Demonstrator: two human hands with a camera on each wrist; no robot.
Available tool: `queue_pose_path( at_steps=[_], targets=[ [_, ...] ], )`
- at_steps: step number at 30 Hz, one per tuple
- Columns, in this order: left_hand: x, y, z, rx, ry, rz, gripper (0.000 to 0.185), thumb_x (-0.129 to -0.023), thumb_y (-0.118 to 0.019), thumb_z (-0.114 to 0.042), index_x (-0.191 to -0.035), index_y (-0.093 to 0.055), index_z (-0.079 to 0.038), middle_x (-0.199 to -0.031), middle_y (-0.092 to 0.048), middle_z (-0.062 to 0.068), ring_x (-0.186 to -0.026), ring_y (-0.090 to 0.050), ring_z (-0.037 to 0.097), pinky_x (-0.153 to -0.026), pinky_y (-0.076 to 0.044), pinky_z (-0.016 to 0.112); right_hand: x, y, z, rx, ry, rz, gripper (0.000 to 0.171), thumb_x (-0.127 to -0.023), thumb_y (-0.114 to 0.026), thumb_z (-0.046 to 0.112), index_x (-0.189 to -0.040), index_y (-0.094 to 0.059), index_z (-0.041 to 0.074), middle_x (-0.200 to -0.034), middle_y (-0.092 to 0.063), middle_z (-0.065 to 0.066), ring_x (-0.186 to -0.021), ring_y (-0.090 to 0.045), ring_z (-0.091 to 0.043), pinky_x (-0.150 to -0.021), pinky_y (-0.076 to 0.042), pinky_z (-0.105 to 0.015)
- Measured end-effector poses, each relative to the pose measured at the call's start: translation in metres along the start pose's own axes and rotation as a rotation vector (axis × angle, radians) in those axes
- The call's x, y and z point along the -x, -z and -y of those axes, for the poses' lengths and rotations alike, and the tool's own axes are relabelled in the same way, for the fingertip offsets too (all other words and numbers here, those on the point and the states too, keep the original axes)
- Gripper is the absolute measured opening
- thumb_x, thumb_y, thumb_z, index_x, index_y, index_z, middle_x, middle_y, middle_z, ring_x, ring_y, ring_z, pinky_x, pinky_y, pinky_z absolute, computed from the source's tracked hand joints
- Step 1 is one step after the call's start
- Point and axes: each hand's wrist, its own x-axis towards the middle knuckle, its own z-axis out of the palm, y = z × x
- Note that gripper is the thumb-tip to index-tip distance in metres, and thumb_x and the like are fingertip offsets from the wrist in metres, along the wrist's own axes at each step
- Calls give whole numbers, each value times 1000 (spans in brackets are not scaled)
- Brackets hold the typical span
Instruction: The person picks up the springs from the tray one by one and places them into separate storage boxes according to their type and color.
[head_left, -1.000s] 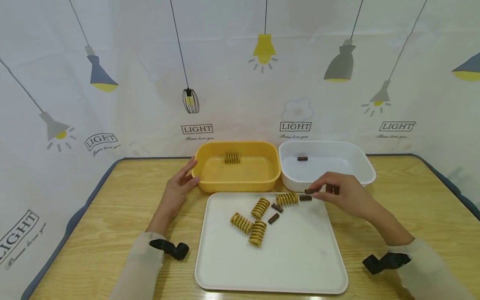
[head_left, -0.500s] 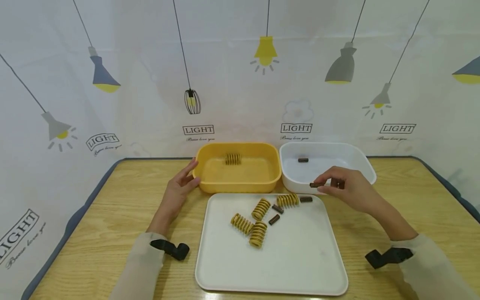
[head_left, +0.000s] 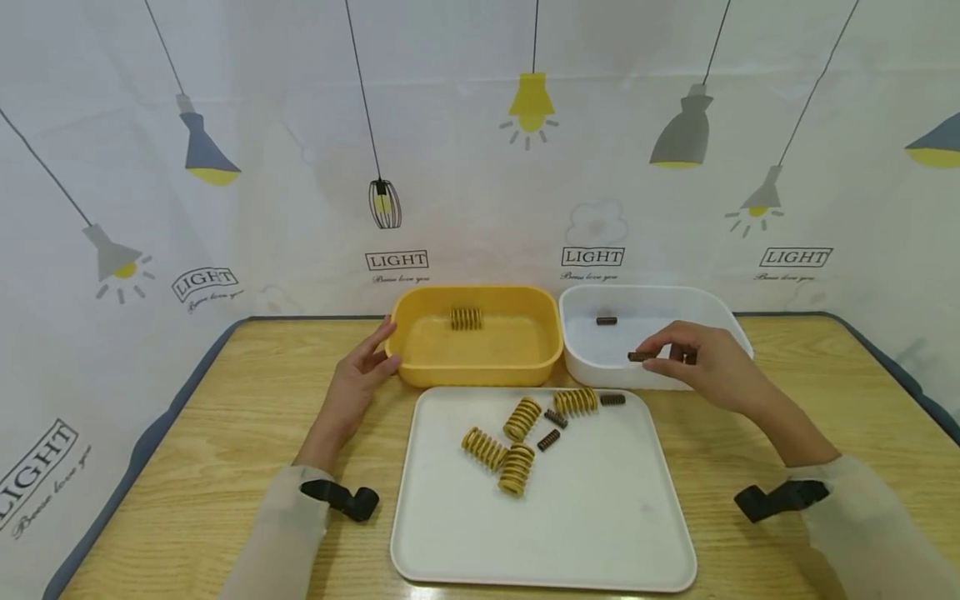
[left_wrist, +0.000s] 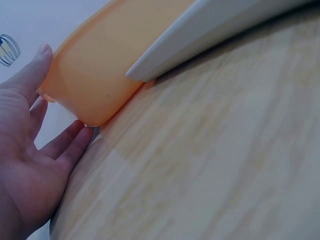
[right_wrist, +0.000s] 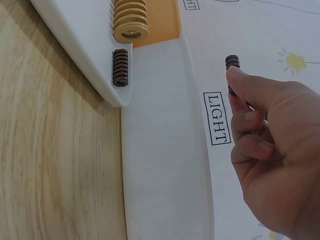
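Hands at work over a wooden surface [head_left: 187,467]: the right hand [head_left: 705,367] pinches a small dark spring [head_left: 641,357] between thumb and fingertips, holding it level above the near rim of the white bin [head_left: 720,317], while the left hand [head_left: 356,379] rests with relaxed, straight fingers against the outer wall of the yellow bin [head_left: 480,367], holding nothing. Nearest the onlooker, a white tray [head_left: 570,533] carries four fat yellow springs [head_left: 513,467] lying on their sides in a loose cluster, with three more dark springs [head_left: 548,438] among them, one [right_wrist: 120,67] close to the tray's far right corner. The pinched spring is a short, tightly wound brown coil, much slimmer than the yellow ones. It looks light and stiff, and being round and ridged it would probably roll if set down; a pinch across its middle, as now, seems the surest hold, since gripping the ends could let it flip out. Beyond the tray, the yellow bin holds one yellow spring [head_left: 466,317] near its back wall, and the white bin just beside it holds one dark spring [head_left: 606,320]. A pale curtain [head_left: 480,167] printed with hanging lamps and the word LIGHT closes the background.
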Motion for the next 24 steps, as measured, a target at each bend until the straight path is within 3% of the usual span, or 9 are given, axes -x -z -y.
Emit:
queue_pose_path(
  at_steps=[12,24],
  targets=[
    [0,0,2,38,-5,2,55,-94,-59,-3,-145,-38,-2,-157,-24,1,-129,-38,43,-88,-47,18,-7,2,-7,-2,-21,20,12,-90,-69,21,-101,-70,22,-95,-66,9,-62,-49,-11,-47,-39,-24],
    [0,2,3,17,-10,5,57,-94,-61,-9,-146,-38,-3,-156,-24,1,-129,-38,41,-90,-46,18,-13,3,-18,19,-83,26,13,-90,-69,26,-102,-71,21,-89,-62,4,-61,-50,-13,-47,-40,-26]
  ],
)
